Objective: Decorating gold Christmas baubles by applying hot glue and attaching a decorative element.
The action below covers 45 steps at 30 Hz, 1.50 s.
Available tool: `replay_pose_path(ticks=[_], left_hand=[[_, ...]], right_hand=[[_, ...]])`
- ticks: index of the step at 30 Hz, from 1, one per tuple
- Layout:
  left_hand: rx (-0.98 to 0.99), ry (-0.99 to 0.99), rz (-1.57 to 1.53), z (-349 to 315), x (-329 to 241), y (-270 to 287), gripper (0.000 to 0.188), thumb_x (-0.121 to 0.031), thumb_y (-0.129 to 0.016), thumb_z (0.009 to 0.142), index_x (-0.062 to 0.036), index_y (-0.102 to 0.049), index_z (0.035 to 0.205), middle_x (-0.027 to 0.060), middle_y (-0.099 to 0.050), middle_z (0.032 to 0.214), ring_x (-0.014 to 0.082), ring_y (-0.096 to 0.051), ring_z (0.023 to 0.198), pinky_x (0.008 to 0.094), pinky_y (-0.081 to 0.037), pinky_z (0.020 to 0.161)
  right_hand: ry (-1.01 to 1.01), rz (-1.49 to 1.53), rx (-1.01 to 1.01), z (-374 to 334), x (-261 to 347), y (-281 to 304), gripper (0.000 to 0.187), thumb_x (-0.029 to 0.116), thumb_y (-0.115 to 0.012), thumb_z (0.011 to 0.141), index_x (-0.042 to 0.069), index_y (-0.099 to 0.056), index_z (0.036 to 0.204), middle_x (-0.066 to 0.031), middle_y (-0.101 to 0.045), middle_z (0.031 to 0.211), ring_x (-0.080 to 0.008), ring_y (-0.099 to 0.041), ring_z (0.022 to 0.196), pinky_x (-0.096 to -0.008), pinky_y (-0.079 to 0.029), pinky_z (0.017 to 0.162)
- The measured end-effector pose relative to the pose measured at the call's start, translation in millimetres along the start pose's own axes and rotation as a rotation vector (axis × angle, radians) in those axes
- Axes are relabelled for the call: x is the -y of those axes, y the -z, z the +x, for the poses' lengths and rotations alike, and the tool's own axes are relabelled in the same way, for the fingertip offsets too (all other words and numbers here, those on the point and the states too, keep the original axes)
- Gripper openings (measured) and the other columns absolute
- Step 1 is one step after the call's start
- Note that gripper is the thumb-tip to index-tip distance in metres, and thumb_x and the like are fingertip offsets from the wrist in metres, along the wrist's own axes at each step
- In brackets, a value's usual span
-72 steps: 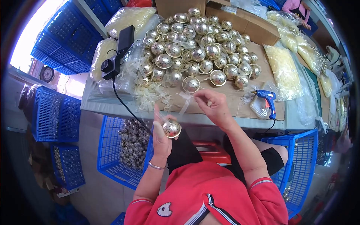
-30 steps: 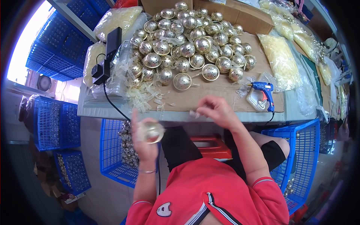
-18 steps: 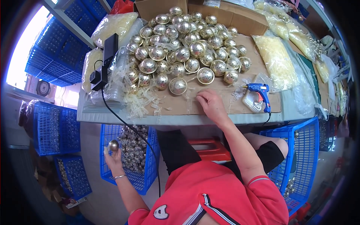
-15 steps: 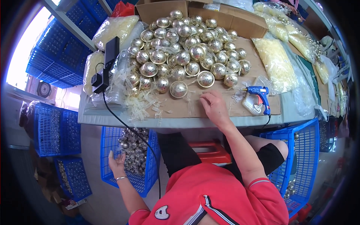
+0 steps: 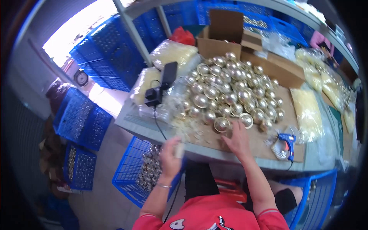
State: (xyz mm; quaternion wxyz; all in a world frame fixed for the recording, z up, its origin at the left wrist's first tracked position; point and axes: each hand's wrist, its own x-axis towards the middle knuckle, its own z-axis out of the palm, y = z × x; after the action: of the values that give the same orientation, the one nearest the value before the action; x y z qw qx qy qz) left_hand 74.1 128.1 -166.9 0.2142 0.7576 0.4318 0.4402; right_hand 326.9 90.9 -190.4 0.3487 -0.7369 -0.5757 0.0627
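At the front of the table-top heap of shiny pale-gold round balls [image 5: 230, 88], with right hand [image 5: 238, 140] spread

See silvery round balls [image 5: 149, 168] inside the blue plastic lattice basket [image 5: 128, 168] left of the legs; behind the heap, a brown cardboard box [image 5: 218, 49], flaps raised. Note bare brown cardboard sheet [image 5: 264, 147] along the grey-green table edge [image 5: 214, 153]. Count two balls flanking the right fingertips, contact unclear, plus one blue glue gun [image 5: 286, 138] farther right. Cannot tell, through blur, the left hand's [image 5: 170, 159] grip

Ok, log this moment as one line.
left hand: blurred, near table edge | right hand: open, at near edge of ball pile | glue gun: right of pile
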Motion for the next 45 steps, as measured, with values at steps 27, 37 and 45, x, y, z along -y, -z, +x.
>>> replay_pose_path(ticks=[27, 37, 45], left_hand=[[0.444, -0.097, -0.252, 12, -15, -118, 0.019, -0.001, -0.053, 0.080, -0.0012, -0.061, 0.097, 0.0167, -0.062, 0.099, 0.0347, -0.059, 0.091, 0.0380, -0.047, 0.082], [0.289, -0.278, 0.210, 55, -37, -129, 0.027, -0.015, -0.058, 0.084, -0.0048, -0.059, 0.109, 0.0127, -0.062, 0.100, 0.0308, -0.058, 0.096, 0.0375, -0.046, 0.084], [0.552, -0.162, 0.393, 65, -50, -140, 0.043, -0.026, -0.067, 0.078, -0.0073, -0.057, 0.115, 0.0142, -0.050, 0.121, 0.0343, -0.051, 0.106, 0.0411, -0.046, 0.085]], right_hand=[[0.162, 0.663, -0.748, -27, 24, 145, 0.014, -0.002, -0.048, 0.090, -0.002, -0.057, 0.102, -0.0067, -0.059, 0.090, -0.0107, -0.054, 0.075, -0.0218, -0.045, 0.065], [-0.094, 0.364, -0.212, -67, -7, 55, 0.010, 0.003, -0.061, 0.083, 0.000, -0.059, 0.093, -0.0107, -0.059, 0.079, -0.0172, -0.058, 0.065, -0.0267, -0.047, 0.060], [0.236, 0.058, 0.044, -63, -16, 15, 0.019, 0.007, -0.053, 0.076, 0.006, -0.062, 0.093, -0.0115, -0.052, 0.085, -0.0290, -0.053, 0.083, -0.0401, -0.042, 0.071]])
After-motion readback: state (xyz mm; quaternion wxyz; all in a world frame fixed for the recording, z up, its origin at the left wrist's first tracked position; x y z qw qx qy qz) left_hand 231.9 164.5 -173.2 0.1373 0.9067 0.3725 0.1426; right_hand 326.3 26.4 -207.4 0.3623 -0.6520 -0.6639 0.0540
